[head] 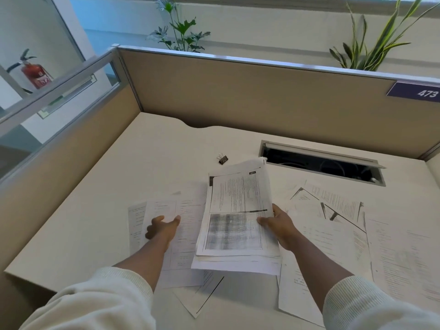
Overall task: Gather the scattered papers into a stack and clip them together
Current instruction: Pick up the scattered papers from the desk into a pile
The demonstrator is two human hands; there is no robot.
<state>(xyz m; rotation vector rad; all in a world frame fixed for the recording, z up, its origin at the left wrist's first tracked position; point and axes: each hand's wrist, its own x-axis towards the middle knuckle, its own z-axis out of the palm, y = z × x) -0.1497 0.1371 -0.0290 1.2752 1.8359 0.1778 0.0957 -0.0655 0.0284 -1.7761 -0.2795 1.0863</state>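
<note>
stack of papers (238, 225): pinched at its right edge by right hand (277, 225), lifted off desk (100, 210) | loose sheets (333, 225): lie under and beside both hands | binder clip (222, 159): beyond stack, apart from hands | left hand (162, 226): fingers loosely spread, over loose sheet (183, 210) left of stack, holding nothing

Office cubicle, partition walls (238, 91), numbered desk sign (415, 92)

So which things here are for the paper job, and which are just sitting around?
For the job:
- stack of papers, held by the right hand
- loose papers on the desk
- binder clip
- left hand, reaching over sheets

Just there:
- fire extinguisher
- plants
- number sign
- cable slot
</note>
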